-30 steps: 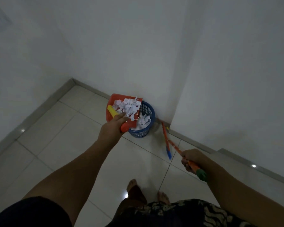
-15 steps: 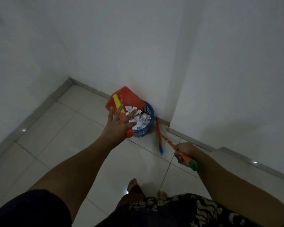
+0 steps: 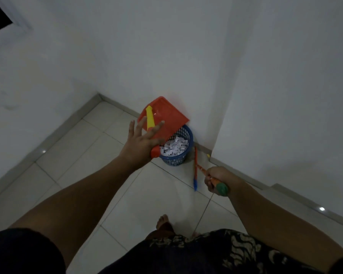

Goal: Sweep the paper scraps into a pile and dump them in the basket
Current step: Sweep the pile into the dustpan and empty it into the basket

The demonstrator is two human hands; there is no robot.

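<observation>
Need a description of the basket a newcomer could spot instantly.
Look where the jutting white wall corner meets the tiled floor. The basket stands there, beneath the tilted orange dustpan, beside the broom. It is the only blue mesh container, holding white paper scraps.

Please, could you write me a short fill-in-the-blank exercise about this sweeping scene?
1. The paper scraps lie inside the ____ basket.
2. The left hand, with its fingers spread, touches the ____ tilted over the basket.
3. The right hand grips a broom handle with a ____ end.
Missing words: blue; dustpan; green.
</observation>
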